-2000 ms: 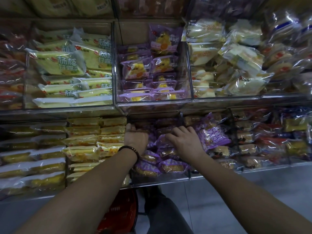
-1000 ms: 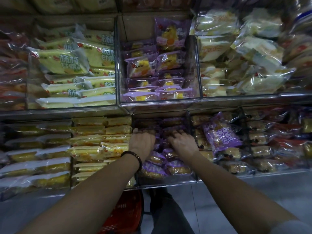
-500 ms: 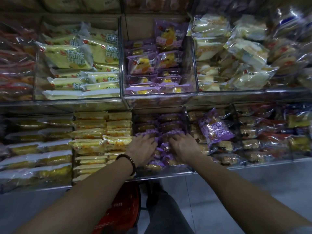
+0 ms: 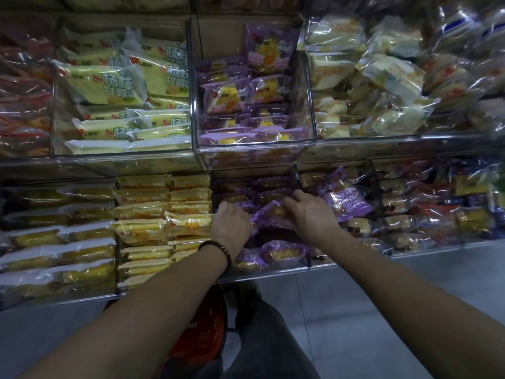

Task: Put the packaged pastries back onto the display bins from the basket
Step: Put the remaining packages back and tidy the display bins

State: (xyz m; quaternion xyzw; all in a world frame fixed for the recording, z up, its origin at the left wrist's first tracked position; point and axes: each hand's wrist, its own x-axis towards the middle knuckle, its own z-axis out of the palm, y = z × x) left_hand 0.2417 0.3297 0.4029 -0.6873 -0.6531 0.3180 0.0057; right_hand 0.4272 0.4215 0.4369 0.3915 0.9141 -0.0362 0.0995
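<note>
As arms extend, left hand (image 4: 231, 225) and right hand (image 4: 312, 216) — palms down — hold pastries (image 4: 270, 214).

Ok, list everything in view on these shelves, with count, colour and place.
yellow-green packs: many, yellow-green, upper left bin
purple cake packs: many, purple with yellow, upper middle bin
clear-wrapped pastries: many, pale cream, upper right bin
red packs: several, red, upper far left
yellow packs: many, yellow, lower bin left of the hands
purple-wrapped pastries: several, purple, lower middle bin
large purple bag: one, purple, lower bin right of the right hand
mixed packs: many, red, blue, yellow, lower right
basket: one, red, below the left forearm
bracelet: one, dark, left wrist
left hand: on the purple-wrapped pastries, grip hidden
right hand: on the same pastries, grip unclear
</note>
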